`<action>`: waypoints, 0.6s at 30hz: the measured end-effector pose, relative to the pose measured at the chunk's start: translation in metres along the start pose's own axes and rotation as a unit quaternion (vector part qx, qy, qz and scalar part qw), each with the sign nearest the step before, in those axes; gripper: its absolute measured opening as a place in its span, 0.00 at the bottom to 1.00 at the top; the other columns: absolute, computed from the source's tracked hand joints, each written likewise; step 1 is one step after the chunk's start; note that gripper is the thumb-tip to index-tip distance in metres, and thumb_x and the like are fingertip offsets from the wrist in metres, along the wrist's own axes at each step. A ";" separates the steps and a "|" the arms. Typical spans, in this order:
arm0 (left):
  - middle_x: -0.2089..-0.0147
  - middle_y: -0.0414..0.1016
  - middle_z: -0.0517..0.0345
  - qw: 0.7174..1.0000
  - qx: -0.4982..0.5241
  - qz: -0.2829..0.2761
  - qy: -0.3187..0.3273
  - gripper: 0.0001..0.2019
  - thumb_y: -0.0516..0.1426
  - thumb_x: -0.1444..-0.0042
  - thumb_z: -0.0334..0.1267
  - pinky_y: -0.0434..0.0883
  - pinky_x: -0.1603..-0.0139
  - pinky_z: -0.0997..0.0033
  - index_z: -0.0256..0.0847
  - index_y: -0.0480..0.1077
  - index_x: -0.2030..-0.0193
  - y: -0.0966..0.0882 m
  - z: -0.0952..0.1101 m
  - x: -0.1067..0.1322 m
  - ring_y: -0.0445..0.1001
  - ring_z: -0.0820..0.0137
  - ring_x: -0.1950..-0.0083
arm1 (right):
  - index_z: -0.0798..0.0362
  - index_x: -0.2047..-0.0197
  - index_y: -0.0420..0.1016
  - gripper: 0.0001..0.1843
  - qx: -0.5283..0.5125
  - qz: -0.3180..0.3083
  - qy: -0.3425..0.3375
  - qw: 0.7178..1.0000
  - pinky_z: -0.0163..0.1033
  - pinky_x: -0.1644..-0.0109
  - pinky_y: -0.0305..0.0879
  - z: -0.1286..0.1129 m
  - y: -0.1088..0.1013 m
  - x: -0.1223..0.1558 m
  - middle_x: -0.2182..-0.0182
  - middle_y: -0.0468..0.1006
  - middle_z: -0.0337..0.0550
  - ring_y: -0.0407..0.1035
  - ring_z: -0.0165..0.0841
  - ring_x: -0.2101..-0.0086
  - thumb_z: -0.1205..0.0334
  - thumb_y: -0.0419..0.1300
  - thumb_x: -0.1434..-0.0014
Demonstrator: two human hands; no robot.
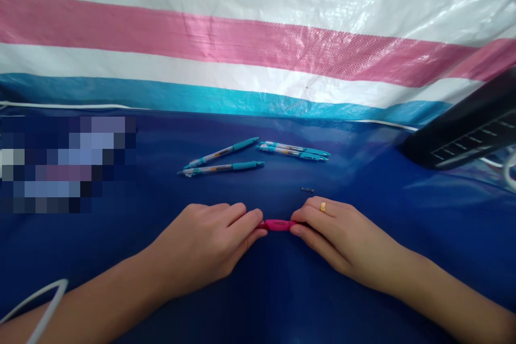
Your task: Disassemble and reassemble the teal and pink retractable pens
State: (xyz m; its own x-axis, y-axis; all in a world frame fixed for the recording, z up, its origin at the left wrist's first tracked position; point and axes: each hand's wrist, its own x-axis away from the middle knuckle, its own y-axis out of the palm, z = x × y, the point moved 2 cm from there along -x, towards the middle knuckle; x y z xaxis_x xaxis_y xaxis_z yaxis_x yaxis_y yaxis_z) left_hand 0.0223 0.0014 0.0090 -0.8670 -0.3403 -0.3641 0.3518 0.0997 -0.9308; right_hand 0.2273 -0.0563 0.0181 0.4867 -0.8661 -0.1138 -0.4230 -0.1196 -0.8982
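My left hand (201, 242) and my right hand (342, 236) meet at the middle of the blue sheet, and their fingertips pinch opposite ends of a short magenta pen barrel (277, 224). Most of the barrel's ends are hidden by my fingers. A gold ring (323, 206) sits on a finger of my right hand. Beyond my hands lie several teal-and-clear retractable pens (221, 168), in two loose pairs. A tiny dark metal part (307, 189), perhaps a pen spring, lies just above my right hand.
A glossy dark blue plastic sheet (363, 236) covers the work surface. Behind it hangs a pink, white and blue striped tarpaulin (242, 37). A black ruled object (463, 134) juts in at the right, a white cable (44, 301) crosses the lower left, and a pixelated patch (64, 164) covers the left.
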 end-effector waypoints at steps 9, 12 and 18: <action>0.74 0.70 0.62 1.000 0.005 -0.004 -0.002 0.15 0.44 0.30 0.38 0.59 0.82 0.71 0.39 0.70 0.58 -0.001 0.000 0.001 0.72 0.70 0.77 | 0.55 0.56 0.73 0.16 0.003 -0.001 -0.002 1.000 0.39 0.64 0.65 0.000 0.001 0.000 0.69 0.75 0.43 0.70 0.34 0.68 0.61 0.45 0.29; 0.74 0.70 0.62 1.000 0.003 -0.003 -0.001 0.15 0.43 0.30 0.38 0.58 0.82 0.71 0.39 0.70 0.59 -0.001 0.001 0.001 0.72 0.70 0.77 | 0.54 0.56 0.73 0.15 0.003 0.002 -0.003 1.000 0.39 0.63 0.65 0.001 0.001 0.001 0.68 0.75 0.43 0.70 0.34 0.68 0.61 0.45 0.29; 0.74 0.71 0.61 1.000 -0.001 0.000 -0.001 0.16 0.43 0.30 0.38 0.58 0.82 0.71 0.38 0.70 0.59 -0.001 0.001 -0.001 0.72 0.70 0.77 | 0.54 0.57 0.73 0.14 0.003 0.005 0.001 1.000 0.39 0.63 0.65 0.000 0.000 0.000 0.68 0.74 0.43 0.70 0.34 0.68 0.61 0.46 0.30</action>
State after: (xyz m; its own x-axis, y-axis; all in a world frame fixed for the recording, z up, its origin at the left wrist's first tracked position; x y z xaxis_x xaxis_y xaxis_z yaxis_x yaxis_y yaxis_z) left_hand 0.0225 0.0006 0.0105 -0.8661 -0.3423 -0.3643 0.3513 0.1015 -0.9307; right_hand 0.2271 -0.0563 0.0179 0.4814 -0.8679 -0.1225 -0.4226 -0.1075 -0.8999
